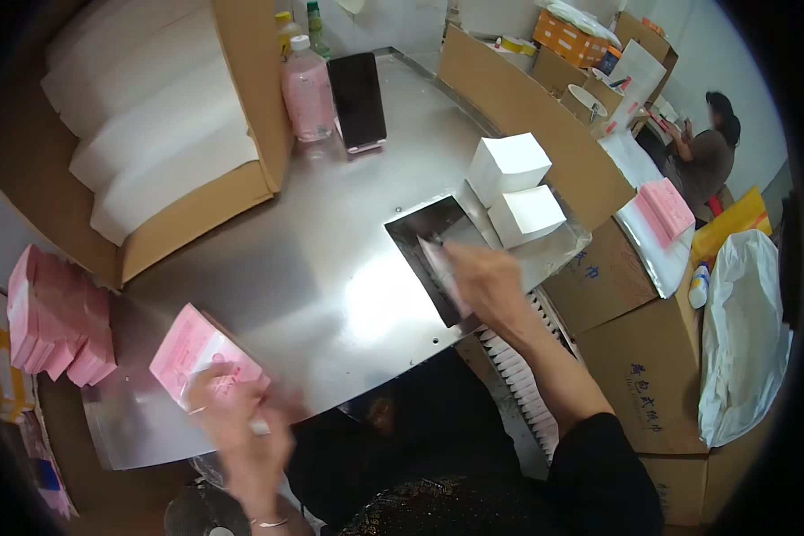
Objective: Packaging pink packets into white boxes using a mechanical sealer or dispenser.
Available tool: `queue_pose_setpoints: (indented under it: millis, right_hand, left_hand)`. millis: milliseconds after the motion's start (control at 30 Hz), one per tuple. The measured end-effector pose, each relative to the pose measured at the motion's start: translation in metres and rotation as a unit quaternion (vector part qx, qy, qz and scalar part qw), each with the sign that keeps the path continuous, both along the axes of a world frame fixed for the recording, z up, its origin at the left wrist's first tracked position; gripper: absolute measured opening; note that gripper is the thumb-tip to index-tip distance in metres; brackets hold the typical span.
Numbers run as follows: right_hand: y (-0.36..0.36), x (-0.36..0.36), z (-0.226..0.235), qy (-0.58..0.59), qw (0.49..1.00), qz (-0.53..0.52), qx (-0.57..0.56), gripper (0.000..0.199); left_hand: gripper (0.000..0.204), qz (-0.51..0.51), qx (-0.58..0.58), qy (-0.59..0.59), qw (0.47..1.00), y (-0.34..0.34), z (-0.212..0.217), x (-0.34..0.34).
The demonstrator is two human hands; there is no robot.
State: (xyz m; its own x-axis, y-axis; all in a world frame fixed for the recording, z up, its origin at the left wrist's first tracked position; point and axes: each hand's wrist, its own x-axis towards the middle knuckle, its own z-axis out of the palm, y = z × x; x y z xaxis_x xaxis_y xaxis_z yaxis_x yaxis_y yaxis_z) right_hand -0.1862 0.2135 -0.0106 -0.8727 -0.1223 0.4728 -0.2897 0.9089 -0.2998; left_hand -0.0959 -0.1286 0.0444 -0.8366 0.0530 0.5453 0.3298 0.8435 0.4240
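Note:
A pink printed packet stack (195,344) lies on the metal table at the near left. My left hand (232,415) is over its near end, and its fingers are smeared by motion, so their grip is unclear. My right hand (487,277) is closed on a thin pink-and-white packet (442,272), blurred and tilted. It is above a dark rectangular panel (411,234) set in the table. Two white stacks of folded paper (527,217) stand just beyond that panel.
An open carton (201,214) of white paper stacks stands at the far left. More pink packets (58,313) are piled at the left edge. A pink bottle (307,94) and dark phone (357,100) stand at the back. Cardboard boxes (639,375) and a person (710,147) are at right.

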Motion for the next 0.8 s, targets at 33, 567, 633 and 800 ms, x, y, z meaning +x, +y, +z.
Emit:
queue_pose_setpoints:
  millis: [33,567,633,800]
  right_hand:
    - [0.0,0.006,0.023,0.074,0.995,-0.057,0.043,0.023]
    - [0.076,-0.014,0.007,0.188,0.97,-0.139,0.074,0.037]
    - [0.013,0.003,0.001,0.176,0.984,0.016,0.028,0.04]
    - [-0.08,0.062,-0.003,0.141,0.952,0.264,0.058,0.037]
  left_hand:
    - [0.031,0.09,-0.048,-0.002,0.995,-0.025,0.003,0.007]
    - [0.035,-0.234,-0.093,-0.082,0.964,0.093,-0.049,-0.038]
    - [0.042,-0.216,-0.06,-0.063,0.972,0.092,-0.047,-0.041]
    - [0.069,-0.148,-0.045,-0.086,0.984,0.074,-0.049,-0.045]
